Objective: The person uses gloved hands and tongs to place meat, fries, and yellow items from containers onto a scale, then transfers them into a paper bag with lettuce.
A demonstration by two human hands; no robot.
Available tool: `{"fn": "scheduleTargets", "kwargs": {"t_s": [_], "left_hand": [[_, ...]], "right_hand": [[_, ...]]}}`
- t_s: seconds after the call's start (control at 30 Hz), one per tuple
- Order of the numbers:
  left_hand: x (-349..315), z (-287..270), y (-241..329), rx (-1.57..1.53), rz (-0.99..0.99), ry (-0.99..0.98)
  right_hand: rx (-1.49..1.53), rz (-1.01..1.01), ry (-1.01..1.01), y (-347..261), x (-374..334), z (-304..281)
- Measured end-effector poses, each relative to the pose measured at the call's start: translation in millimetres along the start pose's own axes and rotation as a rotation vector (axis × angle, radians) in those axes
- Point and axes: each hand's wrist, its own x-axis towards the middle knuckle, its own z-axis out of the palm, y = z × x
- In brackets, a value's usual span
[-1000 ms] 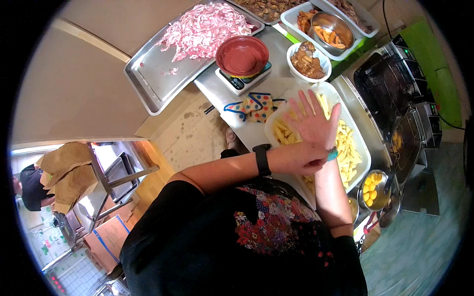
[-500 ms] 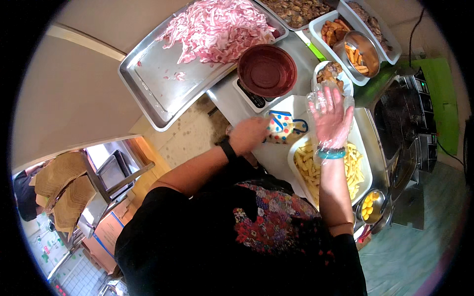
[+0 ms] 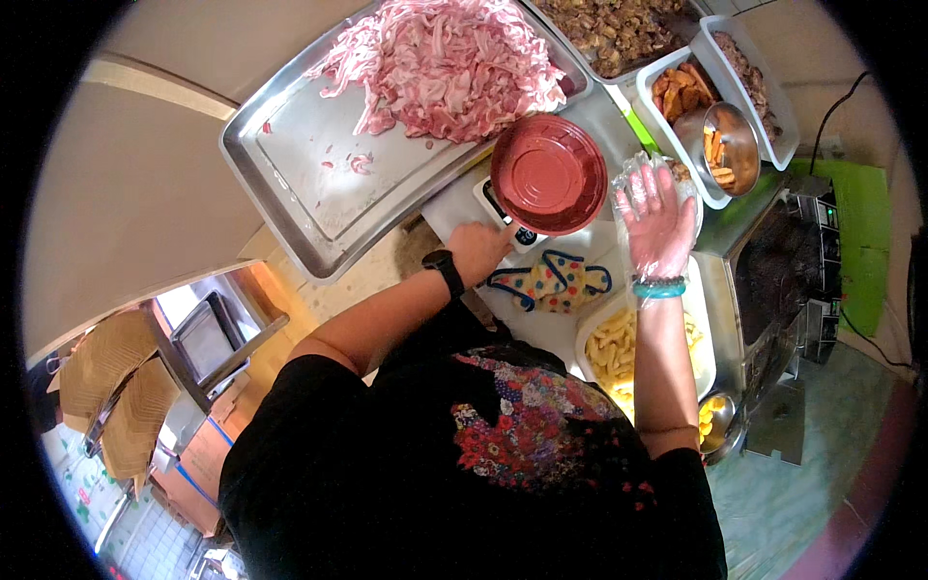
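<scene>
My left hand (image 3: 478, 253), with a black watch at the wrist, holds nothing and reaches its forefinger to the front panel of a white kitchen scale (image 3: 523, 239). A reddish-brown round bowl (image 3: 544, 177) sits on the scale and hides most of it. My right hand (image 3: 658, 220), in a clear plastic glove, is open, palm up and fingers spread. Beneath the right forearm is a white tub (image 3: 707, 324) of pale yellow cut sticks (image 3: 611, 350). Between my hands lies a polka-dot cloth (image 3: 563, 282) with blue trim, crumpled on the metal counter. Behind the right fingers, a container of browned pieces is mostly hidden.
A large metal tray (image 3: 333, 227) bears a heap of raw sliced meat (image 3: 454, 72). Farther back stand a tray of browned meat (image 3: 619, 34) and white tubs (image 3: 659, 77). A metal bowl (image 3: 742, 145) holds orange sticks. Dark cooking equipment (image 3: 773, 275) is at the right.
My left hand has gone from the polka-dot cloth to the scale's panel. The cloth now lies more spread out. My right hand stays palm up. The whole view has shifted slightly.
</scene>
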Motion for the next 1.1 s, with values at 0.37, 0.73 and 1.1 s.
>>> {"fn": "scheduleTargets", "kwargs": {"t_s": [0.37, 0.73, 1.1], "left_hand": [[-3, 2, -15, -0.041, 0.088, 0.072], [4, 20, -62, -0.459, -0.131, 0.413], [6, 33, -69, -0.499, -0.108, 0.491]], "right_hand": [[-0.316, -0.040, -0.090, -11, 50, 27], [-0.986, -0.317, -0.145, 7, 207, 42], [-1.773, -0.335, 0.077, 61, 360, 60]]}}
